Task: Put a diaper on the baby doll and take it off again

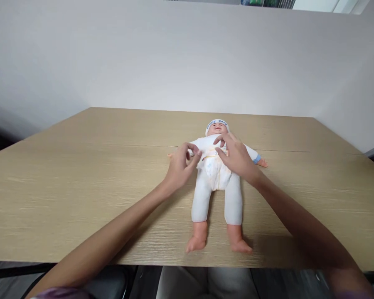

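Note:
A baby doll (216, 195) lies on its back on the wooden table (81, 187), head away from me, feet near the front edge. It wears a white suit, a white cap (217, 123) with blue lettering, and a diaper (216, 172) at its waist. My left hand (180, 166) pinches the left side of the diaper's waistband with thumb and fingers. On the doll's belly, my right hand (235, 155) rests with fingers curled, pinching at the waistband near the chest. What the fingers grip is small and partly hidden.
A plain pale wall (187, 62) rises behind the table's far edge. A seam runs across the tabletop behind the doll. My lap in grey trousers (205, 282) shows below the front edge.

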A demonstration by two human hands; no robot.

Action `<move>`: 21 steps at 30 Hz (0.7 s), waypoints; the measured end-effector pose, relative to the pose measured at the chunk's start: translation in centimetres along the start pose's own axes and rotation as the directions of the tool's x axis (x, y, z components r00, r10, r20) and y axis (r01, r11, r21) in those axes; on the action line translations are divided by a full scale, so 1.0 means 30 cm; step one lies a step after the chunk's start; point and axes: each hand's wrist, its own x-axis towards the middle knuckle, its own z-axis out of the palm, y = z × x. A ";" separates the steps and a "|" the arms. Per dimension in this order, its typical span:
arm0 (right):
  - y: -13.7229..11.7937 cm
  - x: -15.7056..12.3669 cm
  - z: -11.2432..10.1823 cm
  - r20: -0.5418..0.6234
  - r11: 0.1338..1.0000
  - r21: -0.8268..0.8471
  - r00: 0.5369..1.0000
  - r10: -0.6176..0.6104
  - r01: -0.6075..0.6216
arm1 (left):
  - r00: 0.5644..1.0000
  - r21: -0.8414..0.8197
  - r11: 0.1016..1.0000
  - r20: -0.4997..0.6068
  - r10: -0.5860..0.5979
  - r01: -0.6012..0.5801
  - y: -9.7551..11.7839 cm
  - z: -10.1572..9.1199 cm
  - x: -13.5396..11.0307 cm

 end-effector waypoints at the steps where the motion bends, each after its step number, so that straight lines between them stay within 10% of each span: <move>1: -0.019 -0.045 -0.008 -0.032 0.998 0.017 0.998 -0.059 0.059 | 0.994 0.015 0.997 0.082 0.070 -0.072 0.040 -0.020 -0.036; 7: -0.045 -0.358 -0.052 0.264 0.978 0.181 0.953 -0.147 0.101 | 0.797 0.070 0.969 0.584 0.153 -0.238 0.119 -0.068 -0.205; 21: 0.021 -0.381 0.031 0.167 0.984 -0.177 0.984 0.063 -0.033 | 0.917 0.202 0.968 0.393 0.061 -0.151 0.023 0.054 -0.171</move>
